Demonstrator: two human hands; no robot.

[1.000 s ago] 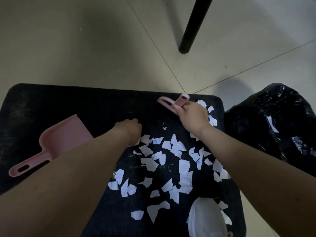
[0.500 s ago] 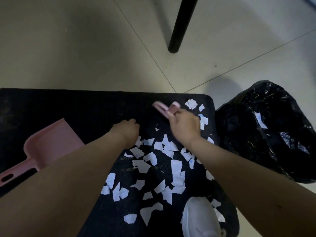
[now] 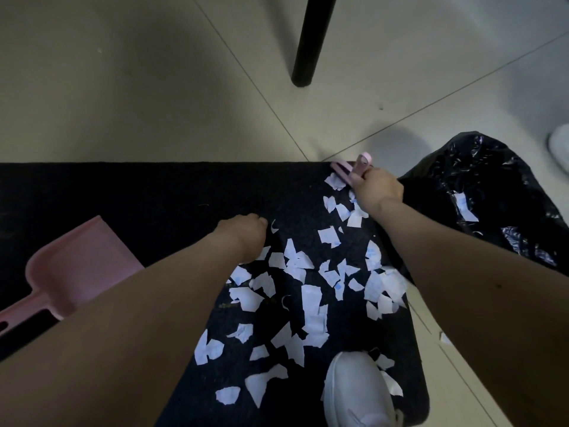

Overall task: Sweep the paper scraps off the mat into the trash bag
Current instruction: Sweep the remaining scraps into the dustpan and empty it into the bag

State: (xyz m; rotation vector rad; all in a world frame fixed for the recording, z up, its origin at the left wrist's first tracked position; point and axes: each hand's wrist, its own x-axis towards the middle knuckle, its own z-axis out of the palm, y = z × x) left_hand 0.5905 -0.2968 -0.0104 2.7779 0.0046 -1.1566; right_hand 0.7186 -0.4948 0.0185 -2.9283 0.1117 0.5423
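Floor [image 3: 123, 87] of pale tile fills the upper half, crossed by thin joint lines, with a black furniture leg [image 3: 309, 44] standing on it near the top. Mat [image 3: 123, 192], black and wide, covers the lower half, its far edge running straight across the middle. Bag [image 3: 492, 204], black and crinkled, sits on the floor just beside the mat's right edge, with a white scrap or two showing on it. Dustpan [image 3: 77, 269], pink, lies on the mat at the left, its handle pointing toward the lower left corner and partly hidden by the left forearm. Shoe [image 3: 357, 392], white, rests on the mat's near right part among the paper. Scraps [image 3: 311, 303] of white paper, some with blue marks, are strewn over the right half of the mat, from its far right corner down to the shoe. Right hand [image 3: 377, 188] grips a pink brush [image 3: 349, 169] at the far right corner, fingers curled round its handle, touching the nearest scraps. Left hand [image 3: 243, 235] rests on the mat mid-way, fingers curled into a loose fist; whether it holds anything cannot be told.
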